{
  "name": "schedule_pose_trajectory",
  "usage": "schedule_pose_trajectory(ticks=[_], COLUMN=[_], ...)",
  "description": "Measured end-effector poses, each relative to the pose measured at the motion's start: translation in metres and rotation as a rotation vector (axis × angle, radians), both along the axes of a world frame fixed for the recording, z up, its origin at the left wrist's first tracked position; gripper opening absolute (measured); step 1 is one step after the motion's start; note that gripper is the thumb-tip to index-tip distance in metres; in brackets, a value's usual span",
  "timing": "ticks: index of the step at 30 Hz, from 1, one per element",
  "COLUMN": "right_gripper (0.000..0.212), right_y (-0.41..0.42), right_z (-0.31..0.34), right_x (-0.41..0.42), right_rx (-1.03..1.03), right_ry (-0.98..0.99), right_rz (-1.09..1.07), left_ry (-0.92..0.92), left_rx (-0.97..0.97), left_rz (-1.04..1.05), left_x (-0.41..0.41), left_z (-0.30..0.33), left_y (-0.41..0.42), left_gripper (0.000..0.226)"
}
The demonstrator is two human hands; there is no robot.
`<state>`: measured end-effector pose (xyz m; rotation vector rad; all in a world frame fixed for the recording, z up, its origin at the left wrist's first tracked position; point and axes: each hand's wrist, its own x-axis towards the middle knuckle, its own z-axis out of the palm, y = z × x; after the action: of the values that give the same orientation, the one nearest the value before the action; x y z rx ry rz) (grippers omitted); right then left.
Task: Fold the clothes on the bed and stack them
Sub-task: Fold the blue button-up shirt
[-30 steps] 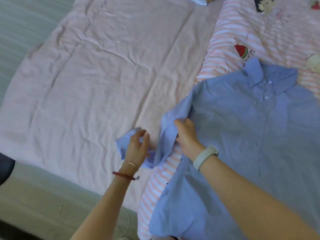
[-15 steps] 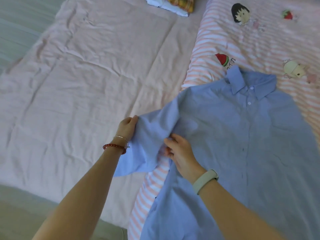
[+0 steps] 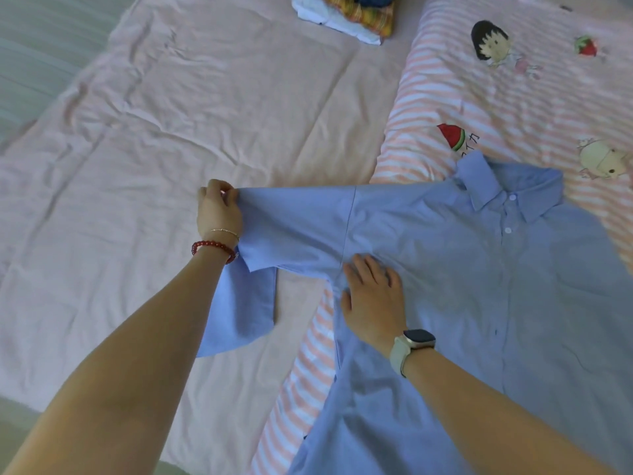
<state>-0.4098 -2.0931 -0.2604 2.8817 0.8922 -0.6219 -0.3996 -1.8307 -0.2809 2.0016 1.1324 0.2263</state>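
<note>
A light blue button-up shirt (image 3: 479, 269) lies front up on the bed, collar toward the far side. My left hand (image 3: 217, 210) pinches the shirt's left sleeve (image 3: 294, 231) and holds it stretched out sideways; the sleeve's lower end hangs folded under my wrist. My right hand (image 3: 371, 296) lies flat, fingers spread, pressing on the shirt near the armpit seam. A stack of folded clothes (image 3: 346, 18) sits at the far edge of the bed, partly cut off by the frame.
The shirt rests on a pink-and-white striped quilt (image 3: 496, 97) with cartoon prints. A wrinkled pale pink sheet (image 3: 171, 132) covers the left of the bed. Floor shows at the far left and bottom left.
My left hand has pulled the sleeve out to the left until it is taut. My right hand let go of the cloth and now presses flat near the armpit. The view tilted up.
</note>
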Motion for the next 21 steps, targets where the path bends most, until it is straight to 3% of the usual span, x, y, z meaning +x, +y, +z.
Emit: schedule_pose_trajectory(ticks=[4, 8, 11, 14, 16, 18, 21], right_gripper=[0.041, 0.051, 0.049, 0.05, 0.049, 0.043, 0.026], right_y=[0.021, 0.03, 0.03, 0.033, 0.036, 0.043, 0.065], right_z=[-0.003, -0.021, -0.032, -0.031, -0.027, -0.018, 0.002], right_x=[0.007, 0.018, 0.022, 0.018, 0.012, 0.001, -0.023], right_rx=[0.178, -0.018, -0.154, -0.166, -0.106, 0.129, 0.631], right_ry=[-0.162, 0.004, 0.043, 0.005, -0.053, -0.018, 0.31], right_rz=[-0.042, 0.084, 0.113, 0.089, 0.098, 0.083, -0.183], left_ry=[0.057, 0.312, 0.482, 0.666, 0.516, 0.293, 0.06], left_rx=[-0.122, -0.236, -0.198, -0.12, -0.13, -0.085, -0.001], left_rz=[-0.062, -0.064, -0.092, -0.22, -0.107, 0.098, 0.237], left_x=[-0.004, -0.059, -0.121, -0.162, -0.173, -0.174, -0.164], left_z=[-0.009, -0.019, -0.028, -0.034, -0.031, -0.02, 0.008], left_y=[0.01, 0.007, -0.012, -0.029, -0.028, -0.017, -0.003], left_gripper=[0.041, 0.078, 0.063, 0.031, 0.023, 0.029, 0.021])
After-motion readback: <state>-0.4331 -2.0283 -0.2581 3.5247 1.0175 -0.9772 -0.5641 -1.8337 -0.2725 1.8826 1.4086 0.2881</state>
